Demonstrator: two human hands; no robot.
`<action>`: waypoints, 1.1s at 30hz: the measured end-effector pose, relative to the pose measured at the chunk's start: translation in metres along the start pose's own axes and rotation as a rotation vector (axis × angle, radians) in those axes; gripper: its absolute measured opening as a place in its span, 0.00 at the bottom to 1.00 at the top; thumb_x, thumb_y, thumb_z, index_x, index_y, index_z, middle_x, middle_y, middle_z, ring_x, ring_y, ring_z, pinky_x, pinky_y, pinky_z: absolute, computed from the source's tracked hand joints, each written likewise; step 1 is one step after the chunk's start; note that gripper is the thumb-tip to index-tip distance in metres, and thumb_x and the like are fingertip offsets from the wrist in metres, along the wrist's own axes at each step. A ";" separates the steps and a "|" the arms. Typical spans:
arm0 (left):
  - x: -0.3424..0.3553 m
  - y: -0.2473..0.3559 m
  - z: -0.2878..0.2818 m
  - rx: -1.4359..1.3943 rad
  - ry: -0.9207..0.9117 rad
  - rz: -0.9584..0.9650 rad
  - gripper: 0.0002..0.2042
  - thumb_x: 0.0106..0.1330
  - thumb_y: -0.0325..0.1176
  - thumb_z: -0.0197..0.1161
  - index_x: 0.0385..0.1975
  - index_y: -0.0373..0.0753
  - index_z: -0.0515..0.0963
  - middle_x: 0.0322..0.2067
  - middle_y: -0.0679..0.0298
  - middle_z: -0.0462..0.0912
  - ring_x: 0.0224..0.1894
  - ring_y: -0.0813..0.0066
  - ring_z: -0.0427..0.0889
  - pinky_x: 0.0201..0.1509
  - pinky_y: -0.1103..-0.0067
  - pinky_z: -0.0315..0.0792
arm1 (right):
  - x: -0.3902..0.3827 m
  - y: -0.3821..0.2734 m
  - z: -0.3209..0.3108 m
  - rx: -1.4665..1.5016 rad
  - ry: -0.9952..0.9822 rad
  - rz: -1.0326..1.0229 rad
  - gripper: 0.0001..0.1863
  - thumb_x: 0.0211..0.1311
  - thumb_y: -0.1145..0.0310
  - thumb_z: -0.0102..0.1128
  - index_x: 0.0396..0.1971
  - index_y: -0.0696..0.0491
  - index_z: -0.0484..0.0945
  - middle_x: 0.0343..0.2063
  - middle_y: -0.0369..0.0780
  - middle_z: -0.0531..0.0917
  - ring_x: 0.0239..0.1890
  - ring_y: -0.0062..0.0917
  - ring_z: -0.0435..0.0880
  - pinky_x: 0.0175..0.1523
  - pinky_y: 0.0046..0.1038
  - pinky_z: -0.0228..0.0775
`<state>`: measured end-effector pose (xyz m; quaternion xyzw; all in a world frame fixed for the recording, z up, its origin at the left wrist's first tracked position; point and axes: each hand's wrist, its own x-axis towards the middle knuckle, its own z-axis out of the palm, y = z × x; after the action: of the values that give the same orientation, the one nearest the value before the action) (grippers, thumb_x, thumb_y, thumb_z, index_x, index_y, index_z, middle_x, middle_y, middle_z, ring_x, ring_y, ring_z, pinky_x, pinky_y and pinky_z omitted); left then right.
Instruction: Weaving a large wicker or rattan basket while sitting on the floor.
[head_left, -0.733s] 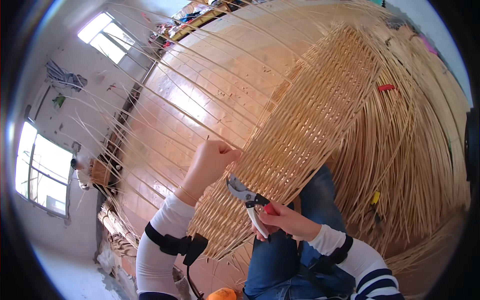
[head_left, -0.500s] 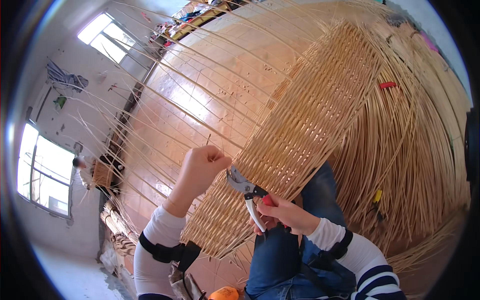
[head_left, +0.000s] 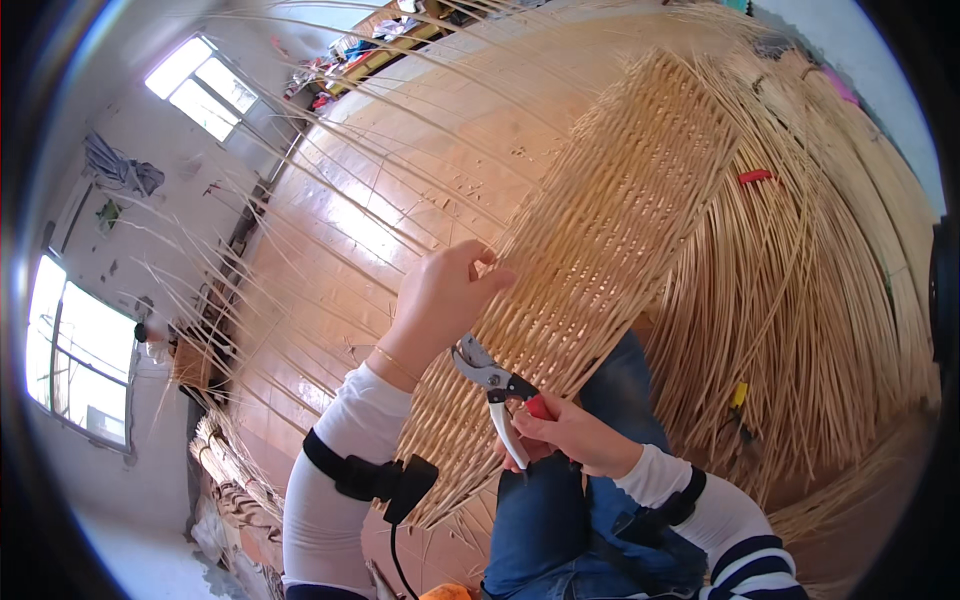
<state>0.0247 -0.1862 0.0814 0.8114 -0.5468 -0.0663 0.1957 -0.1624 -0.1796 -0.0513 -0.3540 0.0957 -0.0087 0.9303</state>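
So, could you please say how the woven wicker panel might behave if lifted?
The woven wicker panel would probably flex slightly but keep its shape, being closely interlaced. It is likely light for its size, as small gaps show through it. The long, thin unwoven rods jutting from its left edge could sway.

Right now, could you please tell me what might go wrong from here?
The pruning shears in the right hand point toward the left hand, so a slip could nick it. Their tip also shows in front of the woven wicker panel, so a careless snip might cut a strand. The panel's edge overlaps a jeans-clad leg, so moving that leg could shift the work.
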 end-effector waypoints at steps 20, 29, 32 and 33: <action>-0.107 -0.026 -0.046 -0.325 0.077 -0.117 0.09 0.63 0.32 0.65 0.26 0.32 0.79 0.16 0.66 0.74 0.21 0.84 0.69 0.25 0.82 0.63 | 0.017 -0.012 -0.002 -0.150 -0.043 0.040 0.15 0.72 0.59 0.49 0.47 0.54 0.66 0.28 0.39 0.79 0.26 0.20 0.79 0.34 0.23 0.72; -0.092 -0.042 -0.042 -0.040 0.186 0.139 0.10 0.71 0.32 0.51 0.36 0.33 0.78 0.33 0.64 0.79 0.25 0.78 0.75 0.34 0.81 0.69 | 0.020 -0.002 0.012 -0.169 -0.045 0.021 0.13 0.71 0.60 0.50 0.42 0.54 0.65 0.20 0.34 0.71 0.17 0.15 0.70 0.25 0.19 0.63; -0.078 -0.036 -0.032 -0.490 0.116 -0.053 0.11 0.72 0.33 0.50 0.39 0.33 0.77 0.34 0.62 0.80 0.27 0.76 0.78 0.34 0.78 0.70 | 0.018 0.004 0.018 -0.155 -0.029 0.001 0.14 0.71 0.60 0.50 0.44 0.54 0.64 0.19 0.33 0.71 0.18 0.15 0.70 0.25 0.19 0.64; -0.070 -0.030 -0.030 -0.498 0.115 -0.047 0.11 0.72 0.33 0.50 0.39 0.33 0.77 0.34 0.62 0.80 0.27 0.76 0.78 0.34 0.78 0.70 | 0.016 0.005 0.018 -0.163 -0.019 -0.006 0.16 0.71 0.60 0.50 0.49 0.56 0.64 0.20 0.34 0.72 0.19 0.16 0.71 0.27 0.20 0.67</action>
<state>0.0323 -0.1053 0.0899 0.7531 -0.4826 -0.1573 0.4186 -0.1434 -0.1653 -0.0437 -0.4287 0.0863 -0.0005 0.8993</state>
